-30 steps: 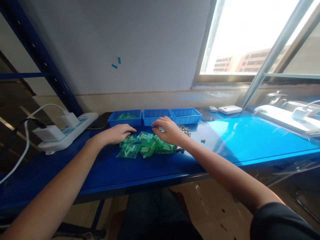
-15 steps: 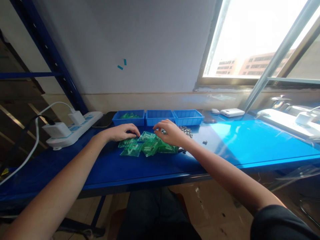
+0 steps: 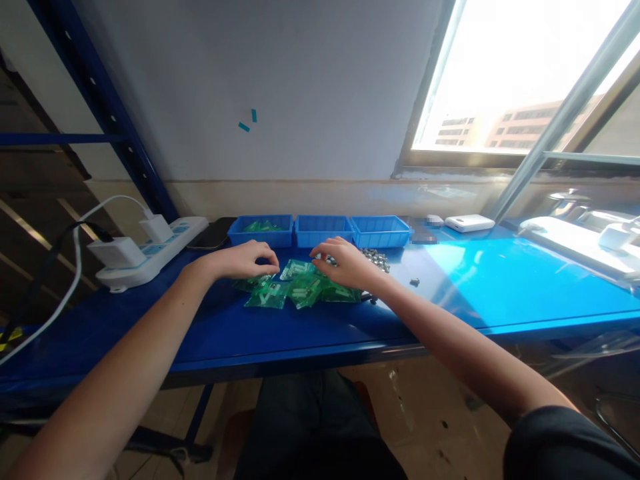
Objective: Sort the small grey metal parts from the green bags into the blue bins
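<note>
Over the left edge of a spread of small green plastic bags point(image 3: 303, 291) is my left hand point(image 3: 246, 259), its thumb and index finger brought together in a pinch. Whatever lies between those fingertips is too small to make out. My right hand point(image 3: 344, 262) hovers above the right part of the same bags, fingers curled and the thumb a little apart from them, with nothing visible in between. Pale, short pieces show through the clear green plastic. Behind my right hand lies a heap of small metal parts point(image 3: 376, 259), partly hidden by it.
Along the wall stand a blue bin point(image 3: 260, 239) with green bags in it, a second blue bin point(image 3: 323, 241) and a third blue bin point(image 3: 381, 239). A white power strip point(image 3: 150, 257) with plugs is at left. One loose metal part point(image 3: 415, 282) lies right of the heap.
Both hands stay over the bags with only small shifts of the fingers. My left hand sits slightly higher off the bags. The whole view has tilted a little.
</note>
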Motion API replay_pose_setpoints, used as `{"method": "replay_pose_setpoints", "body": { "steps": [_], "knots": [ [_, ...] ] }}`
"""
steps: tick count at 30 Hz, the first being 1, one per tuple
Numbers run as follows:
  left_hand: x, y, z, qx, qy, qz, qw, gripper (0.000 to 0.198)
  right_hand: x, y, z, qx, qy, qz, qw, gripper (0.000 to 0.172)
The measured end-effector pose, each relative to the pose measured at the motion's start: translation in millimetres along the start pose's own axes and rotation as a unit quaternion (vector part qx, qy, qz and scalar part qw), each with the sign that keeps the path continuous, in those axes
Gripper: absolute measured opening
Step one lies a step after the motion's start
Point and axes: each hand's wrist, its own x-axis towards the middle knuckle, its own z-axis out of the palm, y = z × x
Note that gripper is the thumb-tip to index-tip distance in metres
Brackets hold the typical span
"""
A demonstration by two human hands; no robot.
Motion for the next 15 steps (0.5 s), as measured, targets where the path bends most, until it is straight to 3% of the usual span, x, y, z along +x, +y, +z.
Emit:
{"method": "replay_pose_setpoints", "body": {
  "steps": [3,7,10,15],
  "knots": [
    [-6,14,-2.6,0.018,0.009,-0.047,0.999,0.052,0,1,1,0.000,0.001,-0.003,1.000,0.019],
    [-6,20,-2.0,-0.003,-0.037,-0.098,0.994,0.046,0,1,0,0.000,0.000,-0.006,1.000,0.019],
    [-5,17,-2.9,0.004,-0.032,-0.108,0.994,0.034,0,-1,-2,0.003,-0.003,-0.007,1.000,0.018],
    [-12,13,-7.5,-0.025,-0.033,-0.097,0.994,0.046,0,-2,-3,0.006,-0.003,-0.004,1.000,0.018]
  ]
}}
